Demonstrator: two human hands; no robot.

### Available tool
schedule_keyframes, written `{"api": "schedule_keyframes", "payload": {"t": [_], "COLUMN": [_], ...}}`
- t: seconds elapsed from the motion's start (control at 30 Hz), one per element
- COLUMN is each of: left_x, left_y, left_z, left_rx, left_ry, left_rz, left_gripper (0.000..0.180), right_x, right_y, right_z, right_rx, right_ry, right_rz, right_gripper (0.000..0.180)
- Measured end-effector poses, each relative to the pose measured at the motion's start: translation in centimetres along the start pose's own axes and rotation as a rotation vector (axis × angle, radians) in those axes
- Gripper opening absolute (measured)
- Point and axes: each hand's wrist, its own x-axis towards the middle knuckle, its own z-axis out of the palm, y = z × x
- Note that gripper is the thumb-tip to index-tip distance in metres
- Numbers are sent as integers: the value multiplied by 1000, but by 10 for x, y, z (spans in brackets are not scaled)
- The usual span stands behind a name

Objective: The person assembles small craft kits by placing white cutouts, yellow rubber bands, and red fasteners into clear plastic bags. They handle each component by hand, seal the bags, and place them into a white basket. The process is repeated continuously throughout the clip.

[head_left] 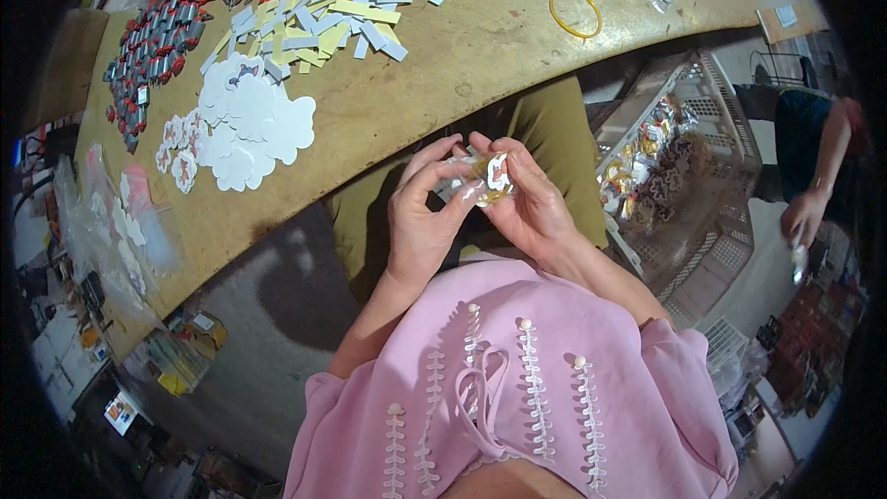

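2 hands [476, 199] pinch a small glossy packet [490, 177] above cloud-shaped white cards [254, 125].

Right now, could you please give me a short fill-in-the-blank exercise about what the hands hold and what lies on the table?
1. The left hand and the right hand hold one small packet ____ them.
2. The white die-cut cards lie on the ____ table.
3. The lone rubber band on the table is ____.
4. The white crate stands on the person's ____ side.

Missing words: between; wooden; yellow; right
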Motion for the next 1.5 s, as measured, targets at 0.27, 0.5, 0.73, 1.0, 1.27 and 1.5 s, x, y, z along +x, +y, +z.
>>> {"api": "schedule_keyframes", "payload": {"t": [0.27,0.5,0.73,1.0,1.27,1.5], "left_x": [-1,-2,-6,-6,-10,-1], "left_y": [6,25,36,40,39,45], "left_z": [-6,-7,-8,-9,-6,1], "left_rx": [-210,-18,-58,54,-55,333], "left_ry": [-52,52,107,80,151,168], "left_rz": [-142,18,-25,72,264,357], "left_gripper": [13,9,11,9,17,20], "right_x": [2,-3,0,-2,-3,-6], "right_y": [-2,-1,-2,0,-6,-8], "right_z": [3,10,1,2,10,10], "right_rx": [38,20,39,14,46,74], "right_ry": [-9,-2,-17,29,109,28], "right_rz": [55,188,163,151,97,85], "right_gripper": [29,39,33,32,33,34]}}
